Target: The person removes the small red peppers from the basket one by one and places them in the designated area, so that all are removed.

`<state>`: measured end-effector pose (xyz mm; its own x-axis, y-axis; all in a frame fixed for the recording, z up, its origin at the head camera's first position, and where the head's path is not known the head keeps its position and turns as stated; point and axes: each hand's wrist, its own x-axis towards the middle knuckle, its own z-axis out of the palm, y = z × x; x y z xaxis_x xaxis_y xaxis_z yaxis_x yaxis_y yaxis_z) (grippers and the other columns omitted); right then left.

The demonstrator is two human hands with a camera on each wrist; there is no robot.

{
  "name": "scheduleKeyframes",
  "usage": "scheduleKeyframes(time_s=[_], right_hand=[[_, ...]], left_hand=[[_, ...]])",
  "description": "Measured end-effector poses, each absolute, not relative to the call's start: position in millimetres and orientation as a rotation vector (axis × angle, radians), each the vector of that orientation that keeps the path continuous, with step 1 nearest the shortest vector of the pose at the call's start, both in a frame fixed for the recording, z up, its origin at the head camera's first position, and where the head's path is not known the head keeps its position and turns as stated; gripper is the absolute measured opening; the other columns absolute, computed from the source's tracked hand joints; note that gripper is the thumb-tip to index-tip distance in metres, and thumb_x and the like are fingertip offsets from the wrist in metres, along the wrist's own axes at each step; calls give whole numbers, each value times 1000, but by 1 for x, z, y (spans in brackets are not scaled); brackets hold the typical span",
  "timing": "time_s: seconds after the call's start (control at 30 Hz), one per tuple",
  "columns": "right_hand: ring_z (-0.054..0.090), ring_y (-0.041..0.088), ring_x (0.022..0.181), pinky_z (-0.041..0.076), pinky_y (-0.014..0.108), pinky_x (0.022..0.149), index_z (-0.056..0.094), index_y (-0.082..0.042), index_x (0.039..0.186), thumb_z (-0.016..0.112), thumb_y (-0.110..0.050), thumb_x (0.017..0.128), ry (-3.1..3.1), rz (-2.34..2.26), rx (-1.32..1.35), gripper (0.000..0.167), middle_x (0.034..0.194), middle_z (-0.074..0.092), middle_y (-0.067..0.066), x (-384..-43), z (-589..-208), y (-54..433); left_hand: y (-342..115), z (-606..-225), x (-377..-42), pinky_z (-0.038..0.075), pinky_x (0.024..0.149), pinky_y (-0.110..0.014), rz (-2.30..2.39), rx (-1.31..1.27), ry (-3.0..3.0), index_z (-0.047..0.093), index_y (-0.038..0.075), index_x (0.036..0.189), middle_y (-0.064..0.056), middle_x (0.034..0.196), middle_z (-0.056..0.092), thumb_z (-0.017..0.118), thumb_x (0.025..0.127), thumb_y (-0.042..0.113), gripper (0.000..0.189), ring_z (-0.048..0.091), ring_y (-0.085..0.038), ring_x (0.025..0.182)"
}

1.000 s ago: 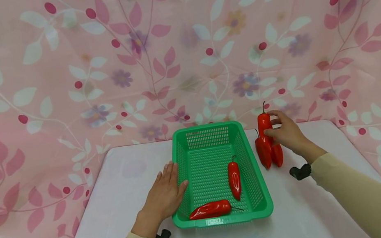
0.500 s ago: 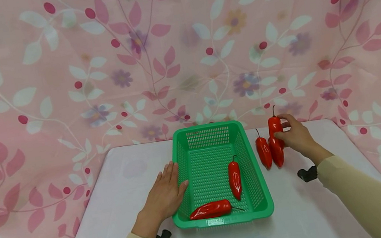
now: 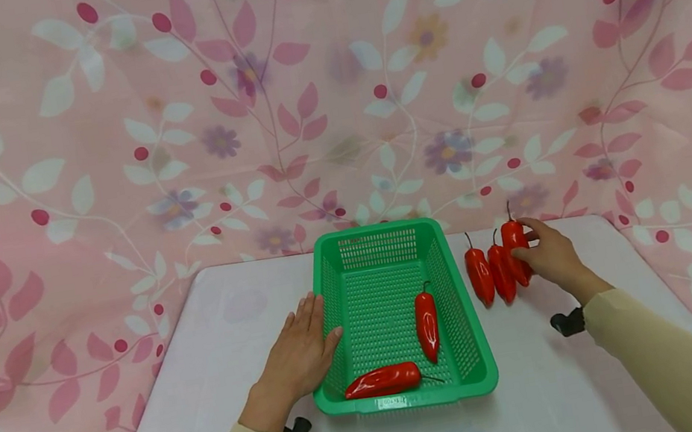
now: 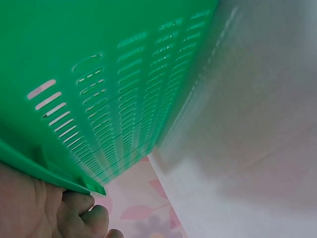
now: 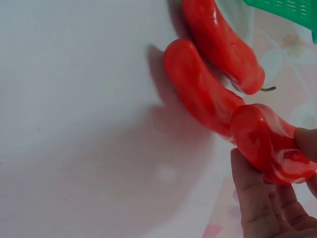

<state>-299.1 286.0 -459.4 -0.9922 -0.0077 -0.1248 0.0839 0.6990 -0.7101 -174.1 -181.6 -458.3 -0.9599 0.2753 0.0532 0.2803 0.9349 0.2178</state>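
From the head camera, the right hand (image 3: 551, 257) grips a red pepper (image 3: 517, 255), thumb and fingers curled round its upper part. This held pepper stands at the right end of a row of three on the desk (image 3: 210, 388), just right of the green basket (image 3: 408, 395). The middle pepper (image 3: 502, 276) is just beside it, the left pepper (image 3: 480, 278) near the basket's wall; whether the held one touches the desk I cannot tell. The left hand (image 3: 299, 352) lies flat, fingers straight, against the basket's left side, holding nothing. Two peppers lie in the basket: an upright pepper (image 3: 426, 323) on the right of the floor, stem pointing away, and a front pepper (image 3: 382, 380) lying crosswise along the near wall. A floral curtain (image 3: 102, 134) hangs behind the desk.

The left wrist camera shows only the basket's slotted wall (image 4: 114, 99) close up, with the fingertips (image 4: 79, 218) under its rim and bare desk beside it.

The right wrist camera shows the held pepper (image 5: 270, 144) pinched between fingers (image 5: 252, 198) from below and a fingertip at the right edge. It touches or nearly touches the middle pepper (image 5: 198, 89), beyond which lies the left one (image 5: 223, 44), with a corner of the basket (image 5: 292, 10) above.

To handle the pepper well, I judge the grip should stay firm on the glossy skin, and any move should go straight up and away from its neighbours so they do not roll; the flat left hand should go on bracing the basket.
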Motion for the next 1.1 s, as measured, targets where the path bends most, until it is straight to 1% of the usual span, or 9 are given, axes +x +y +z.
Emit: scheduleKeyframes(time_s=[0.23, 0.33, 0.6, 0.83, 1.1], right_hand=[[62, 48, 116, 66, 46, 83, 18, -4, 168, 63, -22, 103, 2788, -1106, 107, 81, 148, 42, 38, -302, -471, 295], [63, 47, 115, 66, 46, 83, 18, -4, 168, 62, -22, 103, 2792, -1088, 119, 81, 148, 42, 38, -303, -475, 298], [61, 48, 117, 65, 48, 85, 20, 0, 167, 62, -21, 103, 2795, -1061, 134, 79, 148, 42, 39, -302, -483, 300], [60, 47, 116, 65, 45, 83, 21, 0, 166, 62, -20, 103, 2781, -1041, 153, 78, 148, 43, 39, -302, -491, 302], [57, 49, 119, 65, 48, 85, 24, 1, 165, 63, -20, 102, 2776, -1003, 190, 77, 145, 45, 38, -302, -495, 303]], left_hand=[[-181, -459, -174, 28, 128, -58, -360, -431, -3066, 26, -6, 164, -24, 171, 28, 49, 111, 44, 77, 28, -41, 160], [-181, -459, -174, 28, 128, -58, -362, -428, -3065, 26, -6, 164, -24, 171, 28, 50, 111, 44, 77, 28, -41, 159], [-182, -458, -174, 26, 129, -57, -358, -422, -3101, 22, -3, 166, -23, 173, 24, 47, 112, 46, 77, 25, -40, 161], [-182, -458, -174, 29, 128, -58, -374, -432, -3072, 25, -5, 165, -24, 172, 27, 50, 111, 44, 77, 28, -41, 160], [-181, -458, -174, 28, 128, -58, -373, -425, -3078, 25, -4, 165, -23, 172, 27, 50, 111, 44, 76, 28, -41, 160]])
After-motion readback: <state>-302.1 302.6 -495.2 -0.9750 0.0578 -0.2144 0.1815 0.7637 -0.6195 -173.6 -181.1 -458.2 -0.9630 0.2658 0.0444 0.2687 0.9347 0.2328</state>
